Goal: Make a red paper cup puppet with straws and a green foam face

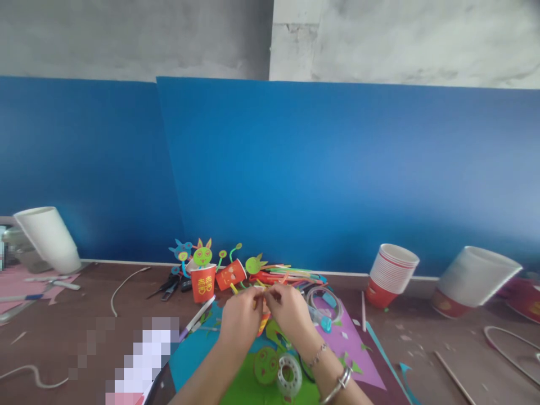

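My left hand and my right hand meet over the coloured paper, fingertips pinched close together. What they hold is too small and covered to make out. Just beneath the fingers a red and yellow paper cup shows in part, mostly hidden by the hands. Below lies a green sheet with a round green paper face and a white tape roll. Behind my left hand stands a red cup bearing a green paper animal head; another red cup leans beside it.
Bundled straws lie at the back. Stacked paper cups and a larger cup stack stand right; a white cup stack leans left. A purple sheet, paper scraps and a white cable lie about. A blue partition rises behind.
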`<state>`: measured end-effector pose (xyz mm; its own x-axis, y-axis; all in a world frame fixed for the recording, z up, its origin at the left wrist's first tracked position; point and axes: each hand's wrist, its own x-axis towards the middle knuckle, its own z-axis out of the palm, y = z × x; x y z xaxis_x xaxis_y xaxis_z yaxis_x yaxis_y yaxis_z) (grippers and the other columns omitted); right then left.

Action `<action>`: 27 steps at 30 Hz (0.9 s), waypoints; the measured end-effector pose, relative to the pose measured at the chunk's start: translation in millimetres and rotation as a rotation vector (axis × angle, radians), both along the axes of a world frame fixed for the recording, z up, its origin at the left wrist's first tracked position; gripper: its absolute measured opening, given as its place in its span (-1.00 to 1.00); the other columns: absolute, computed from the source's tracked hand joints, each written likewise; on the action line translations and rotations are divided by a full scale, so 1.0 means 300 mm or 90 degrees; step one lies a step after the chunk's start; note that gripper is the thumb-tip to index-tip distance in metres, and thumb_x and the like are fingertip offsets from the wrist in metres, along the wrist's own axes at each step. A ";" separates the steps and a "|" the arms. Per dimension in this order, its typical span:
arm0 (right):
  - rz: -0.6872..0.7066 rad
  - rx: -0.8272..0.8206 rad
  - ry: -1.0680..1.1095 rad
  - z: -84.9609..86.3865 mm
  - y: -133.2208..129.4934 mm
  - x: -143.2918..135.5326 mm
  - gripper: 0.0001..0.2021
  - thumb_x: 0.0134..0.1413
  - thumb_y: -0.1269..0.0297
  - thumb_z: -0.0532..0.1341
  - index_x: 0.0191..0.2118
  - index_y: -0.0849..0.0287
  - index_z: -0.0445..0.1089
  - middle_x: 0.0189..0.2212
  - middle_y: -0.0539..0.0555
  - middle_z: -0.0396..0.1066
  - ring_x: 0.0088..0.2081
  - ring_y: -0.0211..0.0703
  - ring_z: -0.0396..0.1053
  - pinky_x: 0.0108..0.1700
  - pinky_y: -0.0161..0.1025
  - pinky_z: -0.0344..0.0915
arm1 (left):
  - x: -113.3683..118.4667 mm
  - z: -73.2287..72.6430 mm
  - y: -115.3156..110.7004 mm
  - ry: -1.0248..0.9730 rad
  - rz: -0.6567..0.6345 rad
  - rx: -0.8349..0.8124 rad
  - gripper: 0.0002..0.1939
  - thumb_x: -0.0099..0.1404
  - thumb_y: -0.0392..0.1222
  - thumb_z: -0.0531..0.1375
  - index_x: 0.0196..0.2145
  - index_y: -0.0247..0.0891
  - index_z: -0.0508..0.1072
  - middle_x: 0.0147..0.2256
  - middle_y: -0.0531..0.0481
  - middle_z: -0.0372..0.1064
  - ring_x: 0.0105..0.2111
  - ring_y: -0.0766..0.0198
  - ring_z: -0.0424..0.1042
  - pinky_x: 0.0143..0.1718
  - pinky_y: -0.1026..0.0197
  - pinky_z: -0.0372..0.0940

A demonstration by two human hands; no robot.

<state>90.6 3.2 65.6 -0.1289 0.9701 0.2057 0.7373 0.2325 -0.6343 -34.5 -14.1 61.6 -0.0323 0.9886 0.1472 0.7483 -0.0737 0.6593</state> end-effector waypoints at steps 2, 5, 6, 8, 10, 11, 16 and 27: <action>-0.006 -0.003 -0.006 0.001 -0.002 -0.001 -0.77 0.11 0.33 0.11 -0.51 0.17 0.43 -0.53 0.07 0.50 -0.50 -0.19 0.37 -0.45 -0.34 0.06 | 0.003 -0.006 -0.001 0.016 -0.006 0.009 -0.73 0.26 -0.26 0.04 -0.23 -0.17 0.54 -0.28 -0.06 0.57 -0.25 0.18 0.50 -0.30 0.29 0.20; -0.015 -0.002 -0.019 0.002 -0.004 -0.003 -0.78 0.11 0.34 0.11 -0.50 0.18 0.44 -0.51 0.08 0.51 -0.48 -0.18 0.39 -0.44 -0.34 0.07 | 0.007 -0.014 -0.002 0.032 -0.015 0.027 -0.73 0.27 -0.27 0.03 -0.26 -0.16 0.54 -0.30 -0.05 0.56 -0.28 0.17 0.51 -0.33 0.28 0.20; -0.018 0.000 -0.025 0.001 -0.005 -0.004 -0.77 0.11 0.35 0.11 -0.50 0.18 0.43 -0.51 0.09 0.51 -0.47 -0.18 0.39 -0.43 -0.34 0.07 | 0.008 -0.015 -0.002 0.032 -0.018 0.033 -0.73 0.27 -0.28 0.03 -0.27 -0.16 0.54 -0.31 -0.05 0.56 -0.28 0.17 0.50 -0.33 0.28 0.19; -0.017 0.006 -0.035 0.001 -0.007 -0.005 -0.77 0.12 0.36 0.10 -0.50 0.18 0.43 -0.51 0.08 0.51 -0.47 -0.17 0.39 -0.43 -0.34 0.06 | 0.008 -0.014 -0.002 0.025 -0.020 0.033 -0.73 0.27 -0.28 0.03 -0.28 -0.16 0.54 -0.31 -0.05 0.56 -0.27 0.17 0.50 -0.32 0.27 0.20; 0.000 0.013 -0.034 0.001 -0.007 -0.003 -0.77 0.12 0.37 0.10 -0.48 0.18 0.43 -0.52 0.08 0.51 -0.46 -0.17 0.39 -0.43 -0.34 0.06 | 0.007 -0.010 -0.001 0.015 -0.013 0.024 -0.73 0.25 -0.29 0.04 -0.27 -0.17 0.54 -0.29 -0.05 0.56 -0.26 0.17 0.50 -0.30 0.27 0.20; 0.010 0.016 -0.033 0.002 -0.006 -0.001 -0.78 0.13 0.38 0.09 -0.47 0.18 0.44 -0.52 0.07 0.51 -0.46 -0.18 0.39 -0.43 -0.35 0.06 | 0.006 -0.009 0.000 0.012 -0.009 0.018 -0.73 0.25 -0.29 0.04 -0.26 -0.17 0.54 -0.28 -0.06 0.56 -0.25 0.18 0.50 -0.29 0.27 0.21; 0.012 0.019 -0.048 0.001 -0.003 0.001 -0.77 0.13 0.38 0.09 -0.49 0.18 0.42 -0.53 0.07 0.49 -0.47 -0.18 0.38 -0.43 -0.35 0.05 | 0.004 -0.011 0.003 0.015 -0.013 0.030 -0.73 0.27 -0.28 0.03 -0.27 -0.17 0.54 -0.29 -0.07 0.56 -0.27 0.17 0.50 -0.29 0.26 0.21; -0.034 0.004 -0.027 -0.013 -0.007 -0.018 -0.85 0.03 0.41 0.12 -0.49 0.18 0.39 -0.51 0.06 0.48 -0.45 -0.20 0.36 -0.42 -0.36 0.03 | 0.008 -0.008 -0.002 0.005 -0.034 0.012 -0.74 0.24 -0.30 0.05 -0.22 -0.16 0.52 -0.22 -0.07 0.55 -0.17 0.17 0.49 -0.21 0.26 0.23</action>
<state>85.2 1.1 61.6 -0.0850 0.9745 0.2079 0.7749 0.1958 -0.6010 -32.2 -14.6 59.0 0.0223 0.9859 0.1656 0.7483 -0.1263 0.6512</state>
